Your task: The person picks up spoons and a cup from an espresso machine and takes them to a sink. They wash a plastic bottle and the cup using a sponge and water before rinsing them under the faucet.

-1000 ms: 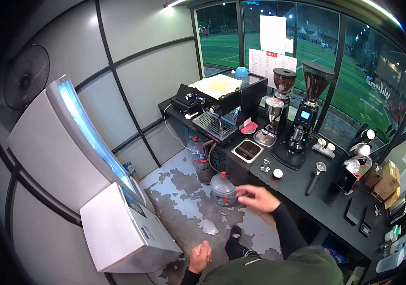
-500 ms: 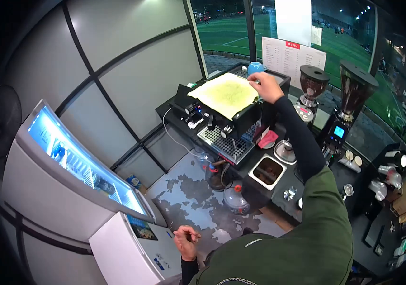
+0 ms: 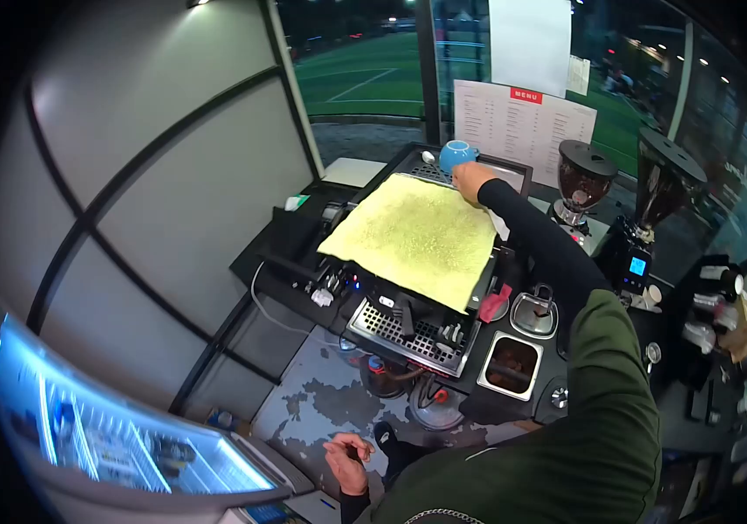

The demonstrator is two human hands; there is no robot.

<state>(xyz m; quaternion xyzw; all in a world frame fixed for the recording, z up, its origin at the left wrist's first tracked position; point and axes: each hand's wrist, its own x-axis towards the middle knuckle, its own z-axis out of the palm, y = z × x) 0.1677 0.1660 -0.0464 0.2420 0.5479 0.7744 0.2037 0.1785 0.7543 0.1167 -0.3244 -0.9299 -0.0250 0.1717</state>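
My right hand (image 3: 471, 182) reaches over the coffee machine with its fingers bent together, right at the lower side of a blue cup (image 3: 457, 155). What lies between these fingers, if anything, I cannot tell. The cup stands on the machine's top tray beside a small white spoon-like piece (image 3: 428, 157). A yellow cloth (image 3: 413, 231) is spread over the top of the coffee machine (image 3: 417, 336), its far corner close to my right hand. Low in front of my body, my left hand (image 3: 347, 463) is loosely curled, fingers apart, with nothing seen in it.
Two coffee grinders (image 3: 587, 175) stand right of the machine, before a menu board (image 3: 522, 127). A steel bin (image 3: 511, 365), a metal pitcher (image 3: 534, 313) and a pink cloth (image 3: 496, 302) lie along the counter. A lit fridge (image 3: 129, 437) is at lower left.
My view has shifted closer to the machine, and the yellow cloth appears larger. My right hand has come nearer to the blue cup. The left hand stays low and curled.
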